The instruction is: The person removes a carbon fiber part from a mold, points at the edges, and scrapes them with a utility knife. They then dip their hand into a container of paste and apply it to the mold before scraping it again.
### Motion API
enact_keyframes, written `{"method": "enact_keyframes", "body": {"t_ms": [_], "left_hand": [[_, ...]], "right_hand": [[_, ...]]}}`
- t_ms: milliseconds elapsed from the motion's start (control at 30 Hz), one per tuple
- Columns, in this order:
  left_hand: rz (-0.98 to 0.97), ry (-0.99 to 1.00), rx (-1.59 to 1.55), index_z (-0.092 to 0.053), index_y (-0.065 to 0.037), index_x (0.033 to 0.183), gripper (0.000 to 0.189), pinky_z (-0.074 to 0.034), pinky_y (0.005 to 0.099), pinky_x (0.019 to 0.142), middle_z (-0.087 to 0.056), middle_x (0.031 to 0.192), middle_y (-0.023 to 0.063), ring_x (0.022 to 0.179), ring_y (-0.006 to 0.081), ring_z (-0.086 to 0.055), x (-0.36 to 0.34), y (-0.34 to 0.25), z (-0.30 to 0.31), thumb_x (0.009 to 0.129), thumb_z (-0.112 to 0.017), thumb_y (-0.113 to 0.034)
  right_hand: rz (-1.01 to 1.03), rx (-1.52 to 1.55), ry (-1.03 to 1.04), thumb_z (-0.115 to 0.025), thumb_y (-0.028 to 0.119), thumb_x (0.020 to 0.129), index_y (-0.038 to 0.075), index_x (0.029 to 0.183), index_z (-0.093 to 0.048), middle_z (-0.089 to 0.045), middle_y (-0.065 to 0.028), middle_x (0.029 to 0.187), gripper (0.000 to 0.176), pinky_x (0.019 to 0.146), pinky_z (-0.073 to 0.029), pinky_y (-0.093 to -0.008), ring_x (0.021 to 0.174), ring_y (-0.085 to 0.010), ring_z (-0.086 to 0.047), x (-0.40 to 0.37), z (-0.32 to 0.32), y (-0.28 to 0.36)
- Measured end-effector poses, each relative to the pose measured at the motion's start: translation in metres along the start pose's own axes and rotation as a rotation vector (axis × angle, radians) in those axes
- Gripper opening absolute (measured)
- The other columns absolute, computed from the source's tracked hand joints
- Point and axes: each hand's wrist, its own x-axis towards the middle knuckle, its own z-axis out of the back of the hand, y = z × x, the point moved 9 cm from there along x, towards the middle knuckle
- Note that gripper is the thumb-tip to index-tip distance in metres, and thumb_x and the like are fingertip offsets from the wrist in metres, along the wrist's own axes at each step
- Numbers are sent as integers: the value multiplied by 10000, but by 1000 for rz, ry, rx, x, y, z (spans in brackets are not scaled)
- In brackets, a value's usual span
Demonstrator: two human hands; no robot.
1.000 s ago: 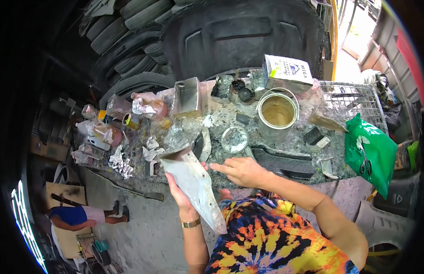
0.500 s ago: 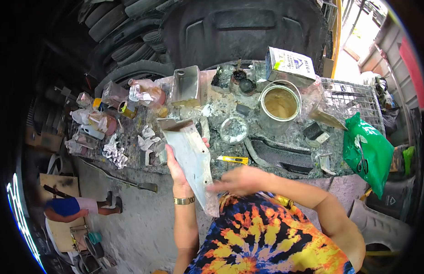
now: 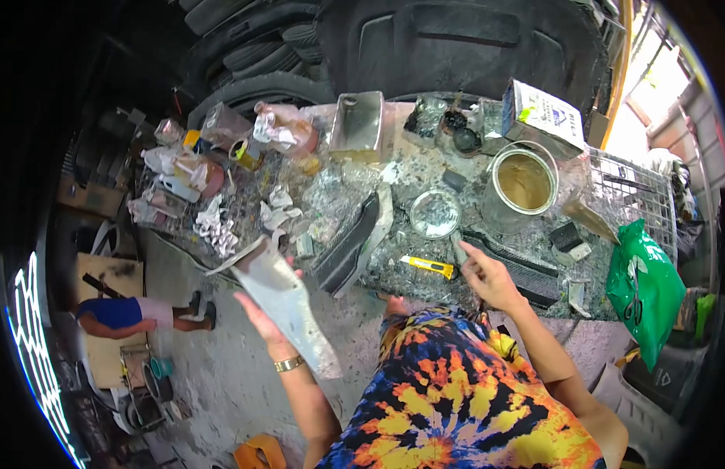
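One pale grey panel (image 3: pixel 280 295), held slantwise in the left hand's (image 3: pixel 262 320) fingers, beside the worktop (image 3: pixel 339 181); right hand (image 3: pixel 491 283), fingers bent at a mesh-faced part (image 3: pixel 522 271), grip unclear, near one yellow knife (image 3: pixel 429 266).

- My left hand (image 3: pixel 262 319) is partly hidden behind the pale panel (image 3: pixel 282 298).
- My right hand (image 3: pixel 491 280) covers some of the mesh part (image 3: pixel 528 273).
- The bottom edge cuts off the orange thing (image 3: pixel 258 453).
- Small print on the box (image 3: pixel 544 117) escapes me.
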Motion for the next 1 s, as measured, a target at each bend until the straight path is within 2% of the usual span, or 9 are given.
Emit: {"method": "enact_keyframes", "body": {"t_ms": [200, 333, 467, 600, 700, 767, 867, 967, 1000], "left_hand": [[-106, -646, 40, -400, -75, 1450, 673, -454, 443, 1031, -507, 1404, 152, 1211, 320, -546, -94, -58, 171, 994, -384, -570], [-72, -795, 141, -440, -37, 1413, 591, -445, 413, 1040, -511, 1409, 112, 1215, 281, -541, -118, -74, 253, 1012, -448, -470], [120, -791, 152, -441, -33, 1410, 578, -428, 410, 1055, -501, 1420, 113, 1238, 281, -522, -80, -73, 317, 1015, -453, -456], [321, -635, 253, -454, -36, 1397, 572, -418, 399, 1061, -532, 1392, 101, 1226, 269, -536, 2, -81, 384, 1010, -473, -456], [370, -546, 334, -468, -33, 1382, 567, -395, 396, 1079, -552, 1369, 94, 1228, 257, -537, 83, -101, 413, 1004, -491, -455], [419, -486, 379, -476, -30, 1371, 562, -380, 395, 1089, -556, 1360, 93, 1235, 250, -531, 135, -98, 437, 1002, -500, -452], [467, -414, 447, -497, -20, 1336, 550, -367, 395, 1090, -541, 1363, 100, 1246, 242, -513, 203, -81, 498, 999, -507, -455], [535, -522, 612, -520, -6, 1282, 580, -375, 353, 1044, -544, 1336, 105, 1230, 209, -485, 246, -62, 554, 969, -545, -494], [591, -528, 651, -518, -13, 1274, 566, -350, 338, 1045, -556, 1285, 85, 1186, 202, -480, 265, -45, 624, 971, -535, -491]], "right_hand": [[-136, -9, 137, -590, 26, 856, 107, 1417, -443, -625, -68, 806, 586, 611, -464, -317, 627, -182, -582, -11, -26, -41], [-170, -155, 286, -583, 94, 863, 104, 1357, -494, -647, -136, 818, 502, 669, -481, -389, 704, -306, -625, -7, -52, -39], [-222, -247, 210, -585, 118, 872, 87, 1334, -523, -646, -158, 823, 467, 701, -494, -386, 741, -324, -636, -2, -50, -41], [-394, -198, -6, -580, 88, 887, 59, 1316, -542, -635, -153, 804, 432, 690, -497, -378, 701, -233, -621, -12, -47, -58], [-473, -230, -73, -565, 50, 889, 70, 1337, -530, -639, -129, 795, 450, 657, -496, -348, 675, -174, -596, -43, -70, -115], [-595, 0, -165, -549, 20, 890, 103, 1381, -496, -639, -85, 801, 500, 628, -500, -308, 667, -131, -576, -84, -93, -157], [-751, 58, -293, -528, -5, 882, 107, 1413, -455, -636, -53, 820, 548, 600, -502, -275, 659, -121, -573, -129, -121, -137], [-793, 25, -455, -498, 5, 882, 71, 1416, -440, -639, -68, 826, 541, 569, -497, -262, 645, -116, -580, -178, -149, -121], [-843, 17, -559, -486, 8, 882, 61, 1413, -442, -642, -71, 830, 535, 559, -492, -256, 637, -114, -580, -199, -151, -106]]}}
